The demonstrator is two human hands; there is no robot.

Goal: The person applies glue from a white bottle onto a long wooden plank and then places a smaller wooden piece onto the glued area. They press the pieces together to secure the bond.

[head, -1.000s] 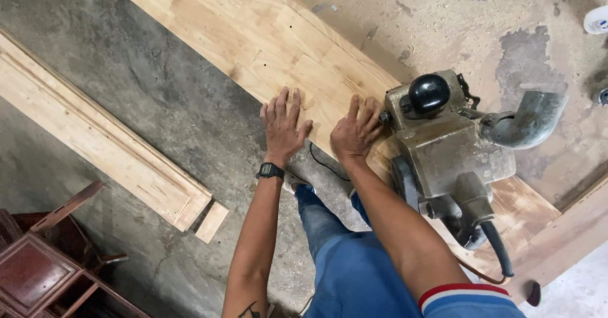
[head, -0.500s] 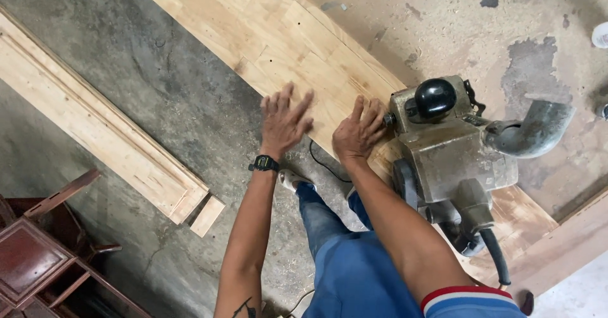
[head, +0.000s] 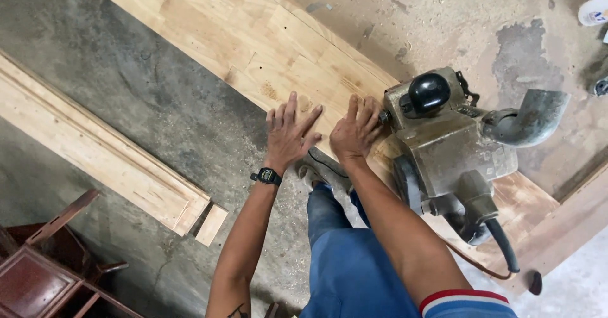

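Pressing left hand [head: 289,134], right hand [head: 356,131], seemingly flat, wooden board [head: 240,33]

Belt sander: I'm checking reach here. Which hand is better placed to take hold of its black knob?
Probably the right hand: it lies flat on the wooden panel right against the belt sander, close to the black knob. The left hand rests farther away.

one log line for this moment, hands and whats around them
left hand: flat on wood panel | right hand: flat on panel, against belt sander | sander: on panel | floor: second board
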